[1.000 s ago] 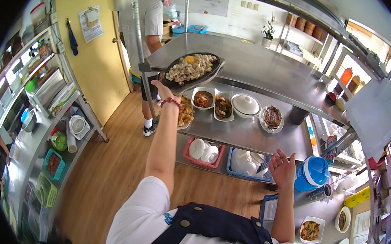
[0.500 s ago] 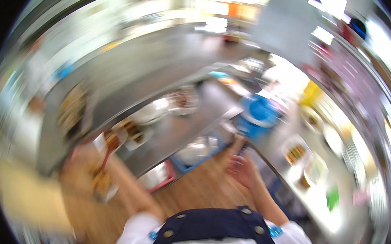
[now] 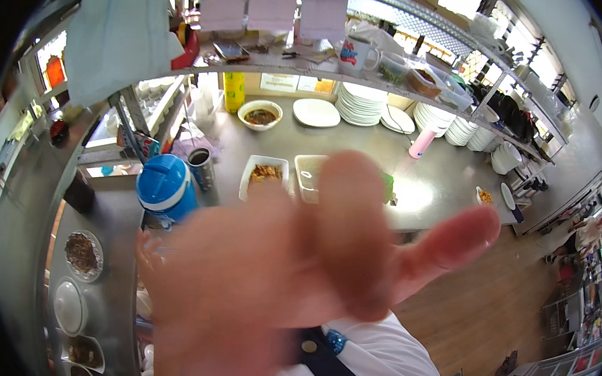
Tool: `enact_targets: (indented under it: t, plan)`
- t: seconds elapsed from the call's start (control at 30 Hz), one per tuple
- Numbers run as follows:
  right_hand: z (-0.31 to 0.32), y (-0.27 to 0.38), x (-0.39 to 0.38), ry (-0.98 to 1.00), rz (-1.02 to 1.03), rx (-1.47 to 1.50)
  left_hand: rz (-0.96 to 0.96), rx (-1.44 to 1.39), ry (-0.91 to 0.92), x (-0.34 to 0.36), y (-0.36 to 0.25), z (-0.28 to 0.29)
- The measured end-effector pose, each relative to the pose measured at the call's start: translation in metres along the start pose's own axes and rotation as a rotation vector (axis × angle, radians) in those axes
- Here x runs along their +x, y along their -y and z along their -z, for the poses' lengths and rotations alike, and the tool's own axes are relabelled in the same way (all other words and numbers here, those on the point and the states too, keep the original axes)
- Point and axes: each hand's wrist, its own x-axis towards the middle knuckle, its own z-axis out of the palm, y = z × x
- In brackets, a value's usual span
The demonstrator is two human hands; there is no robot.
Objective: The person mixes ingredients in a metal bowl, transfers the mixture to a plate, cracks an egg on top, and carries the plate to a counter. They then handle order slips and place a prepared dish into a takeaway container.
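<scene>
A large blurred hand, which looks like my right hand (image 3: 338, 248), fills the lower middle, very close to the camera, one digit sticking out rightward; whether it is closed is unclear. Behind it at the left, my left hand (image 3: 149, 250) shows only some parted fingertips, below a blue lidded jug (image 3: 161, 186). Beside the jug stands a dark cup (image 3: 201, 166). Beyond the big hand are a dish of food (image 3: 265, 172), a pale container (image 3: 306, 170) and a bowl of dark food (image 3: 259, 115) on the steel counter (image 3: 362, 145).
Plate stacks (image 3: 357, 103), a pink bottle (image 3: 423, 143) and a yellow bottle (image 3: 233, 92) line the counter's back, under a crowded shelf (image 3: 283, 70). A left-hand counter holds a lidded white pot (image 3: 70, 307) and several dishes. Another person (image 3: 587, 234) is at the far right, beyond wooden floor (image 3: 470, 296).
My view has swung right to face the side counter. The food-laden sizzling plate has left view. One hand has risen close to the camera, covering much of the lower middle.
</scene>
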Motion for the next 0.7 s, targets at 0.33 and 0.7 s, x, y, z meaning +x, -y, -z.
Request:
enact_targets:
  t: [0.33, 0.7]
  plan:
    - [0.29, 0.105, -0.02, -0.399, -0.61, -1.731, 0.1, 0.066, -0.232, 0.04, -0.013, -0.081]
    - [0.554, 0.278, 0.025, 0.062, -1.041, -2.738, 0.007, -0.424, -0.263, 0.193, -0.036, -0.144]
